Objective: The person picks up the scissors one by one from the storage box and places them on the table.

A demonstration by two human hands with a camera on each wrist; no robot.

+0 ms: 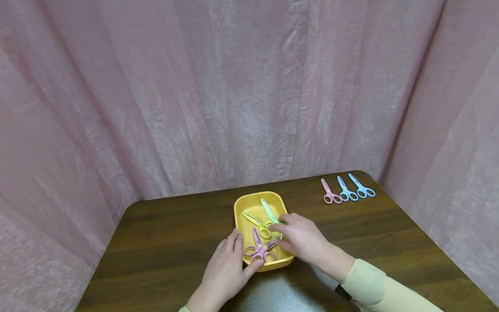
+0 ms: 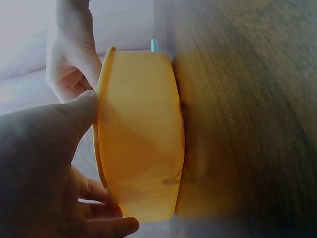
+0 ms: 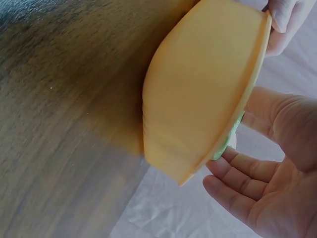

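Observation:
A yellow tray (image 1: 253, 194) on the table holds green scissors (image 1: 268, 209), yellow scissors (image 1: 255, 220) and purple scissors (image 1: 260, 250). My left hand (image 1: 227, 269) grips the tray at its near left corner, with the thumb on the near rim and the fingers along the left side. Over the tray's right rim, my right hand (image 1: 306, 238) pinches the green scissors by the handles, while their blades point to the far side. In the right wrist view, a green handle (image 3: 225, 147) shows at the rim between thumb and fingertips. The tray wall hides the other scissors there.
At the far right of the brown wooden table (image 1: 175, 229) lie pink scissors (image 1: 326, 188) and two pairs of blue scissors, one nearer the middle (image 1: 345, 189) and one at the outer side (image 1: 357, 183). Pink curtains (image 1: 241, 95) hang behind the table and at both sides.

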